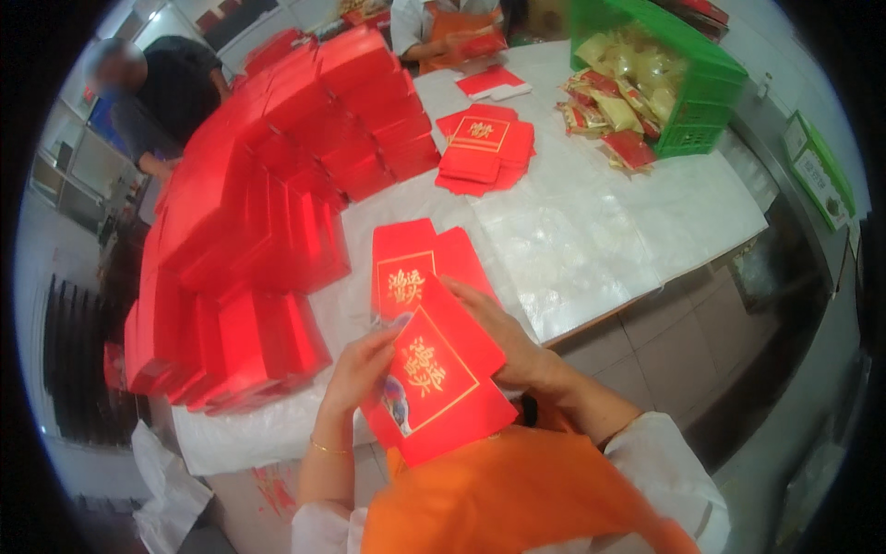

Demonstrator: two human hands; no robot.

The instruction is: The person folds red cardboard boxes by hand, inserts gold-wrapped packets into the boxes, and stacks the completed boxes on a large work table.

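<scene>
In front of my orange apron I hold a red flat carton [459, 355] with gold lettering, a thin gold frame and a small coloured picture at its lower left. My left hand [362, 362] pinches the carton's left edge, fingers closed on it. Behind its upper right side lies my right hand [503, 342], fingers along the top edge and the thumb hidden. Just beyond, more red flat cartons [459, 251] of the same print rest on the white-covered table [591, 249], partly covered by the held one.
Stacked red boxes [268, 148] rise along the left. Farther off lies a pile of red cartons [484, 152]. A tipped green crate [697, 102] spills packets [614, 106] at the far right. One co-worker's hands [457, 44] hold a red item; another person [171, 92] stands behind the stack.
</scene>
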